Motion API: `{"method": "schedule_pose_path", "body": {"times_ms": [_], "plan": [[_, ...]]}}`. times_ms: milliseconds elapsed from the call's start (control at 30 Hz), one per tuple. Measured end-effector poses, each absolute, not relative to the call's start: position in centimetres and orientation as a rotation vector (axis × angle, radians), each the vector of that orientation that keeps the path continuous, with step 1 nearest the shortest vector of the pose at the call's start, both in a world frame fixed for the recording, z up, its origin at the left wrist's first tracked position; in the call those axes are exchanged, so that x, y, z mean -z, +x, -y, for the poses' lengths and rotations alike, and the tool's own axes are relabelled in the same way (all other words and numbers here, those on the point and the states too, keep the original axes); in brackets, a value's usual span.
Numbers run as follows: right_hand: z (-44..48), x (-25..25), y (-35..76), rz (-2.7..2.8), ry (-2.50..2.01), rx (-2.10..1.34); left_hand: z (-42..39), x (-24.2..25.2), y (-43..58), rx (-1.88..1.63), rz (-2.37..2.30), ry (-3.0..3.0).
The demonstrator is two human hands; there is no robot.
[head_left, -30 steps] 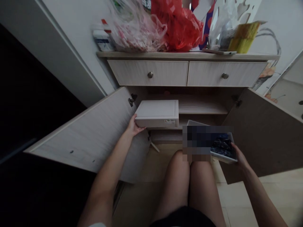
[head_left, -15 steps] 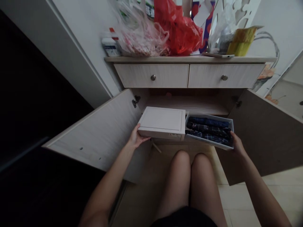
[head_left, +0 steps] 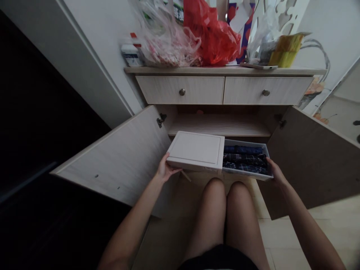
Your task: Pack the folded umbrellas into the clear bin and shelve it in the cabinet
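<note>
A white storage box [head_left: 197,149] is held up in front of the open cabinet, with its drawer [head_left: 247,174] slid partway out to the right. Several rolled dark plaid items, which look like folded umbrellas [head_left: 244,159], lie side by side in the drawer. My left hand [head_left: 165,169] grips the outer shell at its left end, thumb on the side and fingers underneath. At the other end, my right hand [head_left: 275,171] holds the drawer's right wall, thumb at the rim. The inner part of the drawer is hidden within the shell.
Both cabinet doors, left [head_left: 120,153] and right [head_left: 317,161], stand swung open on either side. Behind the box is a cabinet shelf [head_left: 219,124]. Above are two closed drawers [head_left: 180,84]. A red plastic bag [head_left: 216,41], clear bags and a phone [head_left: 258,66] crowd the top.
The drawer has slid left, further into the shell, and lines up straighter with it. The box has shifted slightly down and right, while my right hand has moved left.
</note>
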State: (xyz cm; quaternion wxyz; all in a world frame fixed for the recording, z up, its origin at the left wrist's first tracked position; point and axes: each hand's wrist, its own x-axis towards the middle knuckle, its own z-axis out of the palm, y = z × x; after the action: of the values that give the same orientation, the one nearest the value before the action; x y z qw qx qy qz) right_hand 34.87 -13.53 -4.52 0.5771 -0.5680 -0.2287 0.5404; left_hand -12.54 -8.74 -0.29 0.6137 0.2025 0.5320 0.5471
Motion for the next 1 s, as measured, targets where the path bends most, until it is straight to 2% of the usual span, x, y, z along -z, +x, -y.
{"method": "schedule_pose_path", "body": {"times_ms": [433, 567, 833, 1000], "plan": [[10.2, 4.5, 29.7, 0.624, -1.181, -1.390, 10.3, 0.5, -5.5, -1.217, -1.149, 0.491], [9.1, 4.6, 28.5, 0.678, -1.255, -1.326, 10.3, 1.0, -4.0, -1.239, -1.128, 0.482], [8.9, 2.9, 26.9, 0.826, -1.190, -1.400, 10.0, 2.4, -1.4, -1.240, -1.100, 0.525], [7.5, 2.0, 27.4, 0.923, -1.177, -1.270, 9.5, 3.4, -0.7, -1.236, -1.108, 0.719]]}}
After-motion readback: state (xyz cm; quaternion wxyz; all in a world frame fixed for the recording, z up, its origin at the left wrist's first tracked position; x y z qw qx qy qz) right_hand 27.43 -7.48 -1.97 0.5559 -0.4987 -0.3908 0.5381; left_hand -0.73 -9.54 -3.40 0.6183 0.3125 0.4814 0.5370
